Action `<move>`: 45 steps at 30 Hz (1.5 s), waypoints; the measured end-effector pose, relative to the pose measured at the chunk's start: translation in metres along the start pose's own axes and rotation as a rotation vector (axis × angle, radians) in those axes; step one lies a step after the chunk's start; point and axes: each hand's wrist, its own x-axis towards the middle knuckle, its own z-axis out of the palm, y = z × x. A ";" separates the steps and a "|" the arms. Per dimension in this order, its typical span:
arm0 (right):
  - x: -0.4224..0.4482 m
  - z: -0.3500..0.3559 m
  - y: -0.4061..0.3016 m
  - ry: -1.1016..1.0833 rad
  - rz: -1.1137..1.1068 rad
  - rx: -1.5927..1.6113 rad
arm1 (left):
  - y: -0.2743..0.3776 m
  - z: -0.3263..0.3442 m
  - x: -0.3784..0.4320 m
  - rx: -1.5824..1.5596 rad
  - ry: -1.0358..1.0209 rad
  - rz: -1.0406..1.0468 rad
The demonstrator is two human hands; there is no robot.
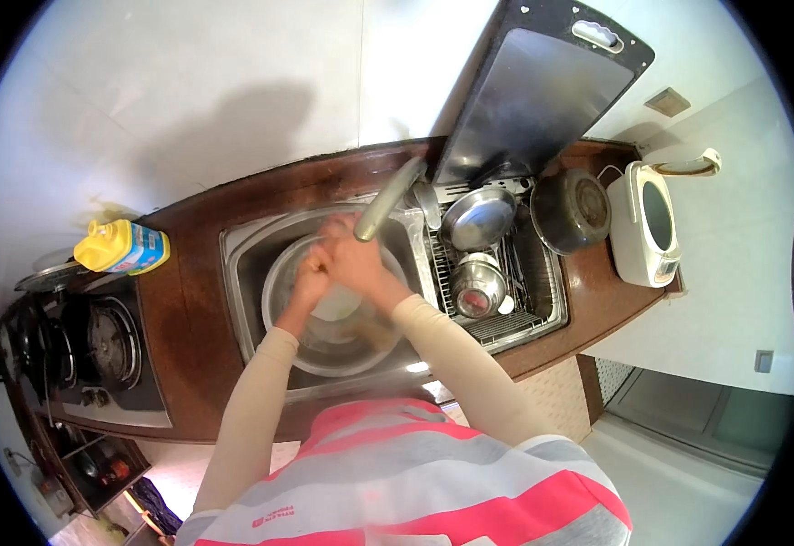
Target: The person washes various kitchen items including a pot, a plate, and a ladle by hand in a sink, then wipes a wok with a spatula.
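Note:
My left hand (312, 273) and my right hand (353, 256) are together over a round metal basin (274, 314) in the left sink bowl (250, 273). The curled fingers of my left hand touch my right hand, and both are somewhat blurred. Whether anything lies between them cannot be made out. Just above my right hand hangs the faucet spout (387, 201), hiding part of its far side. A pale round shape (337, 305) shows in the basin below the hands, with a blurred brownish patch at its lower right.
Right of the sink, a dish rack (492, 331) holds metal bowls (479, 218). Behind it leans a large cutting board (540, 95). A dark pot (571, 211) and a white electric appliance (646, 225) stand farther right. At left are a yellow jug (121, 247) and a gas stove (114, 341).

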 end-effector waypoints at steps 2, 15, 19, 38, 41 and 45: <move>0.007 0.003 0.005 -0.065 0.302 0.125 | -0.008 -0.005 -0.002 -0.014 -0.116 -0.020; -0.042 0.056 0.043 0.114 0.415 0.086 | 0.011 0.008 -0.013 -0.017 -0.225 -0.206; -0.048 0.067 0.059 0.115 0.259 0.019 | 0.021 0.018 -0.017 -0.169 -0.169 -0.026; -0.069 0.026 0.017 0.315 0.611 0.745 | 0.035 0.040 0.040 -1.139 -0.175 -0.195; -0.118 0.055 0.022 -0.087 0.693 0.784 | 0.008 0.042 0.059 -1.170 -0.154 -0.135; -0.149 0.046 0.001 0.058 0.463 0.543 | 0.013 0.047 0.053 -1.309 -0.117 -0.292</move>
